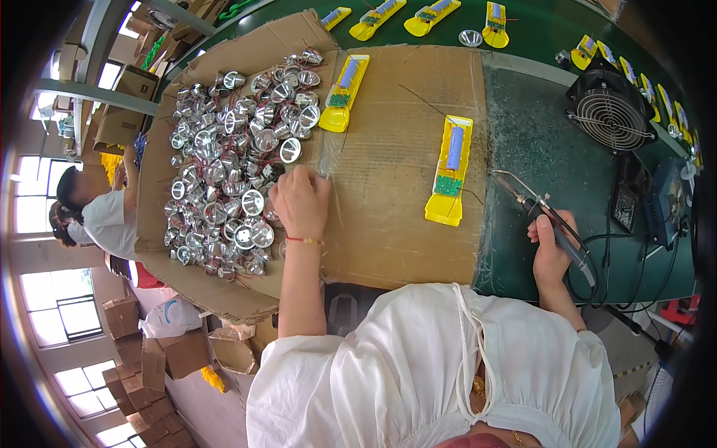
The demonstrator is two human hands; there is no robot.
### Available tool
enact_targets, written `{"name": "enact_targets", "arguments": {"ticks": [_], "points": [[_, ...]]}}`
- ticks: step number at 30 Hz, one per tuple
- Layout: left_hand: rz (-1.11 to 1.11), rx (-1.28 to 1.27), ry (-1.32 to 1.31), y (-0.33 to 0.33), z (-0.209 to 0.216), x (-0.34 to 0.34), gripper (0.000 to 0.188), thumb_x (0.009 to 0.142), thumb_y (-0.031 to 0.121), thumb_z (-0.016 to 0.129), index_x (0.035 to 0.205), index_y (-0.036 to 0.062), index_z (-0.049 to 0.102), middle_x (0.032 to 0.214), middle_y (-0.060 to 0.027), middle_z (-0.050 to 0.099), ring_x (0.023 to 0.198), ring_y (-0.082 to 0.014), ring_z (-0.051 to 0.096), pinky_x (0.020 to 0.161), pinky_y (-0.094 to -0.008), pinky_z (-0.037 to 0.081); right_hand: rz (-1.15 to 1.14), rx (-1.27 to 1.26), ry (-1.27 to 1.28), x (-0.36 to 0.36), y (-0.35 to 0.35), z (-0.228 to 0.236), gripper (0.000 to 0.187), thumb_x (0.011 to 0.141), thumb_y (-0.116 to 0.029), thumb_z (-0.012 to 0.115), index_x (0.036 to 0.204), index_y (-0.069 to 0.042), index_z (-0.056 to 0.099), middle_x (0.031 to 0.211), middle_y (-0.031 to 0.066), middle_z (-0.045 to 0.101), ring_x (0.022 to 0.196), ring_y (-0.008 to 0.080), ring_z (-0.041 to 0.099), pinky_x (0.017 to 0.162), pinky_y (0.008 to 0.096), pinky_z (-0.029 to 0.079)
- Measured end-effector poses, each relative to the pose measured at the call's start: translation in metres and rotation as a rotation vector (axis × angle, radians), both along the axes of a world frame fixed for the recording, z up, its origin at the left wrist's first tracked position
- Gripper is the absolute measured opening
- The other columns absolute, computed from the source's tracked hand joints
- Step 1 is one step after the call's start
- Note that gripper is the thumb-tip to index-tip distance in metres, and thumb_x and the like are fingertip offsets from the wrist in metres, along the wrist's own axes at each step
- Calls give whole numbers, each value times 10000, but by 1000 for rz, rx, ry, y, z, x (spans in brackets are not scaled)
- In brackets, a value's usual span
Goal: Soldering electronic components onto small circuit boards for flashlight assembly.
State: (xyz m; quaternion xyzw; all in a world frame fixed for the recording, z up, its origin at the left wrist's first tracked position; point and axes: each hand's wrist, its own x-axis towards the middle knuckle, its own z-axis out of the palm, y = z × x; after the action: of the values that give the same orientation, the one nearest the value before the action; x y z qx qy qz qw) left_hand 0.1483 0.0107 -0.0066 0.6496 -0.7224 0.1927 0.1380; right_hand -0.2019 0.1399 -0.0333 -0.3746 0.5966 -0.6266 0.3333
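Along the near edge of the bench (515, 261), I look down past a white top (418, 358) to two hands. The right hand (554, 243) has its fingers wrapped around the handle of a soldering iron (532, 207), whose bare metal tip points toward a yellow case (442, 211). That case lies between the hands on a cardboard sheet (381, 209), nearer the iron, with a blue battery (454, 149) and a green circuit board (448, 185) inside and thin wires sticking out. The left hand (300, 200) is curled at the right side of a cardboard box (149, 216) full of silver cups (215, 174); its fingertips are hidden from me, so I cannot tell whether it grips one. To the right I have a blue box (657, 213), and past it a round fan (609, 116). Farther up, beside the silver cups, lies a second yellow case (334, 119). Across the far side I see more yellow cases (432, 18) and one loose cup (470, 37). Off to the left, beyond the cardboard box, is another person (108, 216) in white.
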Motion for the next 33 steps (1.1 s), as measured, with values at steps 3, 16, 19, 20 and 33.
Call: {"name": "enact_targets", "arguments": {"ticks": [3,16,19,20,33], "points": [[-80,-129,38,6,2,-5,95,751,181,632,725,92,611,759,-54,635,813,-211,585,837,-401,388,10,-10,4,0,5,2,168,870,-106,622,942,28,551,711,88,605,616,110,569,566,230,470],[-65,272,628,16,15,-22,132,824,112,619,734,26,579,722,-82,641,683,-203,621,666,-332,469,67,-19,-6,2,18,11,145,855,-54,619,947,27,542,745,96,603,640,114,572,589,240,473],[-204,463,1024,35,17,-56,107,834,89,625,772,4,604,710,-105,652,606,-192,624,562,-278,478,193,-43,38,2,21,16,156,844,-58,633,948,18,545,773,98,606,665,120,577,596,246,468],[-255,499,1081,40,15,-69,98,835,83,629,786,0,616,708,-113,655,585,-190,624,533,-260,476,242,-79,39,4,21,18,163,838,-61,640,948,15,546,782,98,606,674,122,579,598,248,466],[-386,566,1001,45,-3,-114,105,791,105,695,766,9,661,792,-94,583,693,-211,560,612,-317,453,334,4,274,23,2,30,167,838,-104,657,888,4,540,729,84,617,620,115,575,571,259,461]]}}
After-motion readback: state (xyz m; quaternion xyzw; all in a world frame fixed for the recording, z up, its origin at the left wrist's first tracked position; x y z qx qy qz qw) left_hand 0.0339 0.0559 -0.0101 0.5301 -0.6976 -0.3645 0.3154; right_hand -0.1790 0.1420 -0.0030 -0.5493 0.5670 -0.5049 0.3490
